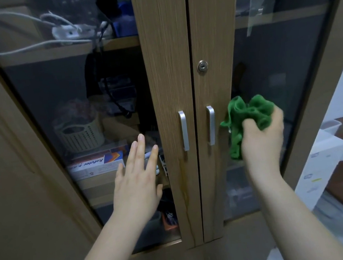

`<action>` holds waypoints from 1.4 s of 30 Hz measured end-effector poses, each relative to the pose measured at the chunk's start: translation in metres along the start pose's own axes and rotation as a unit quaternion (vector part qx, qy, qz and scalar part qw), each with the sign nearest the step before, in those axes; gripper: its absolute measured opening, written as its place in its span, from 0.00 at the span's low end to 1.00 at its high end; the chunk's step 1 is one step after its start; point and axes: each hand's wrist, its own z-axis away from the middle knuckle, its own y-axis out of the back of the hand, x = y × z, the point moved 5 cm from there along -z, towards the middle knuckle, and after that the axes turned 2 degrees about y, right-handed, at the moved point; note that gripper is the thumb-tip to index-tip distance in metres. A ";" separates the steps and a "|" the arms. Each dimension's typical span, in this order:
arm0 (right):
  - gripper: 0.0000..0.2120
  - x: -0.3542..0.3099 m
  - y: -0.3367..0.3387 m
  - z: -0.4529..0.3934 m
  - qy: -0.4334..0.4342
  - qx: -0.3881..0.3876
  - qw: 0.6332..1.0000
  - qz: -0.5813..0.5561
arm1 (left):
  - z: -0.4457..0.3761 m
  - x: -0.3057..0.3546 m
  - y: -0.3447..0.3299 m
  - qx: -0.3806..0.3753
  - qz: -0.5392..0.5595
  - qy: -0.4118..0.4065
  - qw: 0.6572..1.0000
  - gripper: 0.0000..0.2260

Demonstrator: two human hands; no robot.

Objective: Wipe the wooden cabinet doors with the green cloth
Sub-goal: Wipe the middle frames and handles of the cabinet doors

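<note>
Against the right door [209, 38], just right of its handle [211, 125], the right hand [263, 133] is closed around the cloth [244, 118]. Most of the cloth bunches above and left of the knuckles, over the door's inner wooden stile and the edge of its glass; a loose tail hangs down past the thumb side of the hand. Whether the fabric actually presses on the door cannot be told.

The cloth is bright green, fuzzy in texture, crumpled into thick folds, slightly blurred.

The left hand [138, 177] is open and empty, fingers straight and together, palm facing the glass of the left door [164, 44] near its lower part; contact with the glass is unclear.

Both doors are shut, meeting at a dark centre seam, each with a wood-grain stile and a silver vertical handle; the left handle [184, 130] sits just beside the seam. A round lock [202, 66] sits on the right door above its handle. A darker streak runs down the left stile below its handle.
</note>
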 end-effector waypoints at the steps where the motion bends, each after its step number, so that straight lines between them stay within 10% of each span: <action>1: 0.21 -0.005 -0.007 -0.003 0.008 -0.017 1.000 -0.001 | 0.000 0.001 0.000 -0.001 0.001 0.001 1.000 0.46; 31: 0.07 0.020 -0.037 -0.008 0.023 -0.275 0.923 0.269 | 0.000 0.009 -0.002 -0.003 -0.052 0.014 0.999 0.46; 36: 0.09 0.037 -0.013 -0.026 -0.165 -0.270 0.924 0.212 | 0.000 0.010 0.004 -0.021 -0.054 0.025 0.998 0.49; 42: 0.18 0.041 0.025 -0.019 -0.473 -0.229 0.834 -0.170 | 0.002 0.016 0.014 -0.025 -0.043 0.055 0.997 0.45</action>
